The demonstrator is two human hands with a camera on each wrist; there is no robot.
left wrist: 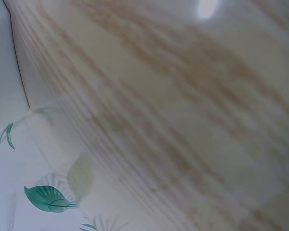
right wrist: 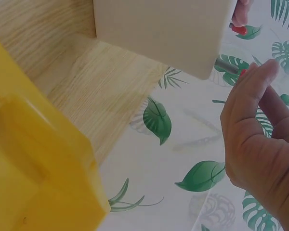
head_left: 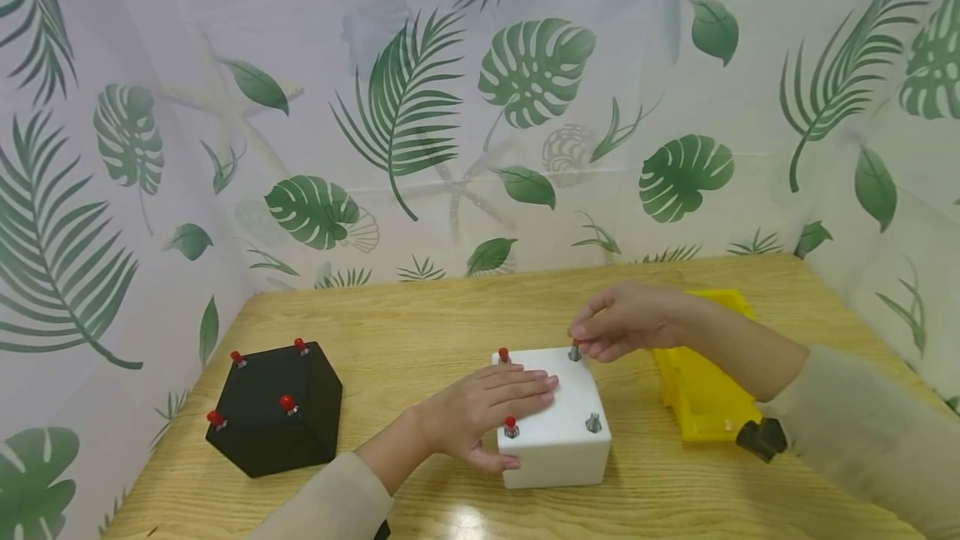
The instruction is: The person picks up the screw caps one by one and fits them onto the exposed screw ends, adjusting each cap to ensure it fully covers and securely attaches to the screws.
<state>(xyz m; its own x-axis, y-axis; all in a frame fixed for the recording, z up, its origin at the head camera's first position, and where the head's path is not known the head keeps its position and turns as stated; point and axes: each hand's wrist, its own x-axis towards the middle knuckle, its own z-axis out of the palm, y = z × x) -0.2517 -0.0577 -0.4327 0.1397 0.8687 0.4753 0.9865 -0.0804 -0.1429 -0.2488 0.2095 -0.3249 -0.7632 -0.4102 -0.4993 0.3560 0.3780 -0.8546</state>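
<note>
A white box (head_left: 558,444) stands on the table with metal posts at the corners of its top. My left hand (head_left: 480,408) rests on that top, fingers extended across it, the thumb down at the near side. Red caps sit on the two left posts, the far one (head_left: 503,354) and the near one (head_left: 511,423). The near right metal post (head_left: 593,422) is bare. At the far right post (head_left: 574,352) my right hand (head_left: 626,322) pinches a small red cap (right wrist: 243,72) between thumb and fingers, right at the post's tip. Neither hand shows in the left wrist view.
Left of the white box is a black box (head_left: 300,419) with red-capped posts on top. A yellow bin (head_left: 705,407) stands at the right, partly under my right forearm. Leaf-printed cloth (head_left: 465,107) walls the wooden table (head_left: 405,323) at the back and sides.
</note>
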